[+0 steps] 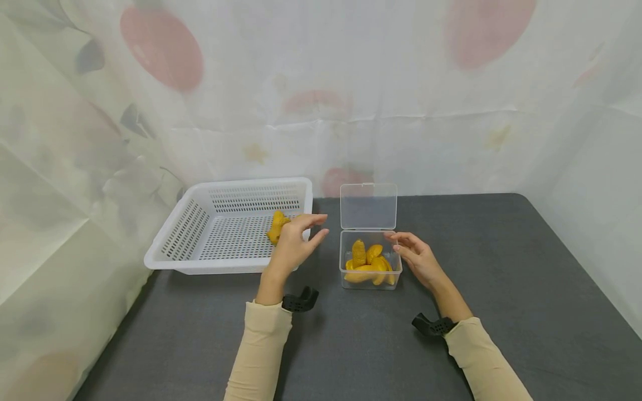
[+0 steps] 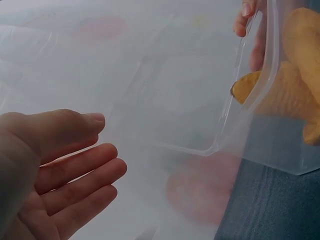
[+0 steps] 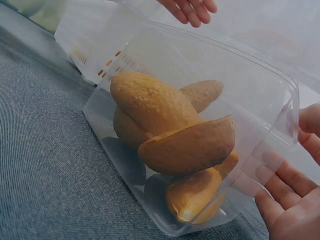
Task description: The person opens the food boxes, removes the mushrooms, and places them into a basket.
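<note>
My left hand [image 1: 296, 242] hovers over the basket's right end, thumb and fingers apart with nothing between them. A yellow lumpy piece [image 1: 276, 227] lies in the white basket [image 1: 200, 266], partly hidden behind that hand. To the right stands a clear plastic box [image 1: 371, 274], its lid [image 1: 368, 206] raised at the back. Several yellow-orange pieces [image 3: 187, 145], oblong and curved with bumpy skin, are heaped in the box. My right hand [image 1: 418, 259] holds the box at its right back corner, thumb by the rim and fingers along the wall.
The dark grey cloth-covered table [image 1: 476, 256] ends at a pale printed curtain [image 1: 431, 145] behind. More curtain [image 1: 45, 234] hangs along the left side. Black wrist mounts [image 1: 301, 299] sit on both wrists.
</note>
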`<action>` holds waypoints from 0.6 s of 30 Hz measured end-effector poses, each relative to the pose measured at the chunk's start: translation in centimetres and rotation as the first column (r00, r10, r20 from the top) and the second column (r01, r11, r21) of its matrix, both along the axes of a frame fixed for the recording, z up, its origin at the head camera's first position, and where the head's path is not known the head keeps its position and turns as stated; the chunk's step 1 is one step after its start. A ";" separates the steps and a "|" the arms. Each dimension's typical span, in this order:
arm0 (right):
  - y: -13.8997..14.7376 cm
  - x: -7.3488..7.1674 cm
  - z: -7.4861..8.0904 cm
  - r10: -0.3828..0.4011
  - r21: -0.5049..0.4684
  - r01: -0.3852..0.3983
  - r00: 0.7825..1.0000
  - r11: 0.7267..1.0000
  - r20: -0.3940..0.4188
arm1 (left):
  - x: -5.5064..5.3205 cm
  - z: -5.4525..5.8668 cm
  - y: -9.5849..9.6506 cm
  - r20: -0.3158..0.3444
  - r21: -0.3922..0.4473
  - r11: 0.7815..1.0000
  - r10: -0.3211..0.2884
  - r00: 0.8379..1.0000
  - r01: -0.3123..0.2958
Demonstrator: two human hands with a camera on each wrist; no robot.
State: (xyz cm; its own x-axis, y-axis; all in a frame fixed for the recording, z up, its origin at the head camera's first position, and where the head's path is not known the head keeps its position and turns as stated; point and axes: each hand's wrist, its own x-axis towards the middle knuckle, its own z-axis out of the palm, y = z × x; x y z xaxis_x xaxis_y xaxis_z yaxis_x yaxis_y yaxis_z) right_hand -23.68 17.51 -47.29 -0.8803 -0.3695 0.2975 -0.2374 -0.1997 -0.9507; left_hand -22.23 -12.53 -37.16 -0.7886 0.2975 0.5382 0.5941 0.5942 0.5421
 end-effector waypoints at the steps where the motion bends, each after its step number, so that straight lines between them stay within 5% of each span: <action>1: 0.0 0.0 0.0 0.001 0.000 -0.001 1.000 1.000 -0.001 | 0.0 -0.1 0.2 0.012 0.000 1.000 -0.008 1.000 0.008; 11: 0.0 0.1 0.1 0.001 -0.003 -0.001 1.000 1.000 -0.003 | -0.1 -1.0 2.3 0.049 -0.042 0.990 -0.131 0.990 0.133; 18: 0.0 0.0 0.0 -0.005 0.003 0.005 1.000 1.000 0.002 | 0.2 -1.2 3.4 0.110 -0.078 0.986 -0.138 0.984 0.147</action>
